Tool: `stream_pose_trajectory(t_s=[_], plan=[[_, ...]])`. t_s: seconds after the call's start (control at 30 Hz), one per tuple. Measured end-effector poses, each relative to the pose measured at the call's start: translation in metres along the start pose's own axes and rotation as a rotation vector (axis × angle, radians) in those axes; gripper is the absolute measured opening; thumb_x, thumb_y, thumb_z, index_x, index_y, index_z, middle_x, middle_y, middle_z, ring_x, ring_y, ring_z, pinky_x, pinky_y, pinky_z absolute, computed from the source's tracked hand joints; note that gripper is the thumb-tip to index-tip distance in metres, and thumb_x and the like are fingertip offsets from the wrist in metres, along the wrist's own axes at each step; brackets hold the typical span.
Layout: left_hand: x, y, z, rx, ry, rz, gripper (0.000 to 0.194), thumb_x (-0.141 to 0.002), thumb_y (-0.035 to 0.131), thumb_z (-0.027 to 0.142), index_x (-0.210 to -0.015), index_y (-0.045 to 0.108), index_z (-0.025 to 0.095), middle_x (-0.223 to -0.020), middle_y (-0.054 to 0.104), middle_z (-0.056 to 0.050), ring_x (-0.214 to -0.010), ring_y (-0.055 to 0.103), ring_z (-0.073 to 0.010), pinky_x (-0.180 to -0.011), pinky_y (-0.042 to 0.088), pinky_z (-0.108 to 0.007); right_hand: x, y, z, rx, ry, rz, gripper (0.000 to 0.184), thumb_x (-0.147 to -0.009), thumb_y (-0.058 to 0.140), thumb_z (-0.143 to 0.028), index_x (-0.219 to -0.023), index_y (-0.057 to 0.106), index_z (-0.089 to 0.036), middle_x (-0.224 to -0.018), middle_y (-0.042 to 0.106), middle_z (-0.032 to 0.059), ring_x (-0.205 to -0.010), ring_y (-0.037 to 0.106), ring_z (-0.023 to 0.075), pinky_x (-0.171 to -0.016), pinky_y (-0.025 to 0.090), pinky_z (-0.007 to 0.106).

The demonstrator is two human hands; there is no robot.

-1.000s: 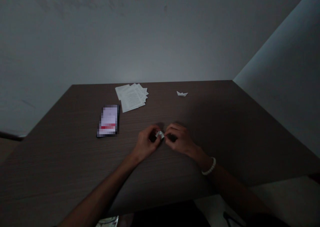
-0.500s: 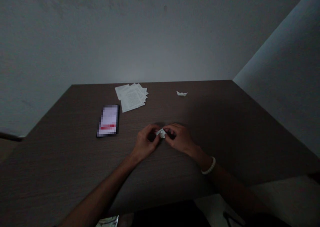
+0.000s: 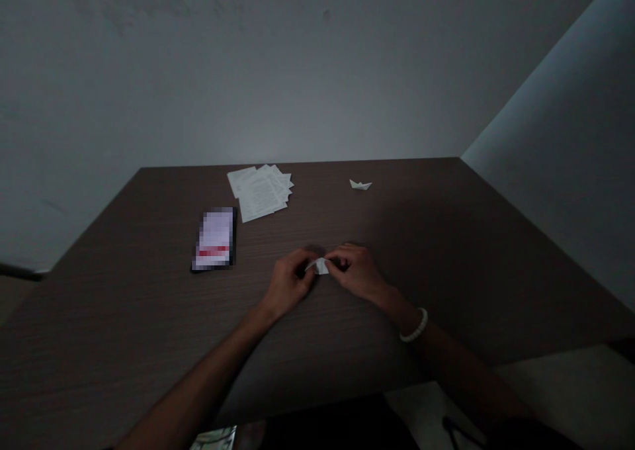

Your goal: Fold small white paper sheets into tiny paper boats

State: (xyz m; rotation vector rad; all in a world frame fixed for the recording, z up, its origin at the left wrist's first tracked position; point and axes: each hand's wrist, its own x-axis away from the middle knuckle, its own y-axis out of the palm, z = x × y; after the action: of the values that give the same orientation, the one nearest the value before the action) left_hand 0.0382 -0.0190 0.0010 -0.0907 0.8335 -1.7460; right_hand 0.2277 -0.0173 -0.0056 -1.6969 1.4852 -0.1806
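Two pinches, from the left hand (image 3: 286, 284) and the right hand (image 3: 357, 271), hold a small folded paper (image 3: 322, 266) near the middle of the table (image 3: 149, 304); light, soft and easily creased, it is best held at its folds.

Nothing readable — printed sheets (image 3: 260, 193) too small, phone screen (image 3: 214, 238) pixelated.

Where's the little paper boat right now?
In the head view, the paper boat sits near the far edge of the dark wood table, right of the stack of paper sheets, beyond the person's right hand.
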Motion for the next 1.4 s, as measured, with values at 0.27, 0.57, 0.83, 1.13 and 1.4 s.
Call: stream_pose_trajectory(t_s=[0.27, 0.57, 0.83, 1.13, 1.4], plan=[[0.000, 0.003, -0.003, -0.032, 0.051, 0.021, 0.024, -0.090, 0.057, 0.035, -0.077, 0.067, 0.017, -0.074, 0.066, -0.005, -0.068, 0.060, -0.0157, -0.066, 0.048, -0.028, 0.002, 0.002, -0.001, -0.006, -0.052, -0.027, 0.006, -0.083, 0.066, -0.020, -0.081, 0.071, -0.022, -0.076, 0.071, -0.0009, -0.063, 0.055, 0.0120, -0.068, 0.043, 0.027], [0.003, 0.001, -0.001, -0.118, 0.083, 0.007, 0.018, -0.088, 0.053, 0.018, -0.080, 0.069, 0.016, -0.073, 0.064, -0.005, -0.070, 0.059, -0.0167, -0.067, 0.047, -0.029, 0.001, 0.004, 0.001, 0.016, -0.085, -0.014, 0.009, -0.084, 0.065, -0.019, -0.080, 0.072, -0.023, -0.079, 0.074, -0.0012, -0.066, 0.062, 0.0125, -0.081, 0.044, 0.032], [0.001, 0.000, -0.007, -0.119, 0.154, 0.012, 0.016, -0.087, 0.055, 0.015, -0.092, 0.070, 0.017, -0.091, 0.070, -0.007, -0.084, 0.064, -0.0192, -0.079, 0.052, -0.034, 0.001, -0.001, 0.003, 0.068, -0.067, 0.054, 0.010, -0.083, 0.066, -0.019, -0.073, 0.069, -0.022, -0.077, 0.073, -0.0002, -0.069, 0.061, 0.0142, -0.075, 0.045, 0.030], [0.003, 0.000, -0.017, -0.212, 0.281, -0.062, 0.025, -0.089, 0.051, 0.011, -0.108, 0.066, 0.016, -0.100, 0.067, -0.009, -0.092, 0.060, -0.0205, -0.083, 0.053, -0.037, 0.002, -0.003, 0.014, 0.105, -0.174, -0.023, 0.010, -0.088, 0.063, -0.020, -0.080, 0.069, -0.021, -0.084, 0.070, 0.0011, -0.079, 0.062, 0.0146, -0.077, 0.046, 0.029], [0.003, -0.002, -0.016, -0.246, 0.330, -0.130, 0.024, -0.091, 0.051, 0.011, -0.109, 0.065, 0.015, -0.101, 0.064, -0.009, -0.093, 0.058, -0.0199, -0.084, 0.052, -0.034, 0.004, -0.009, 0.020, 0.166, -0.264, -0.135, 0.014, -0.092, 0.059, -0.025, -0.093, 0.073, -0.022, -0.090, 0.069, 0.0024, -0.084, 0.059, 0.0153, -0.078, 0.046, 0.029]])
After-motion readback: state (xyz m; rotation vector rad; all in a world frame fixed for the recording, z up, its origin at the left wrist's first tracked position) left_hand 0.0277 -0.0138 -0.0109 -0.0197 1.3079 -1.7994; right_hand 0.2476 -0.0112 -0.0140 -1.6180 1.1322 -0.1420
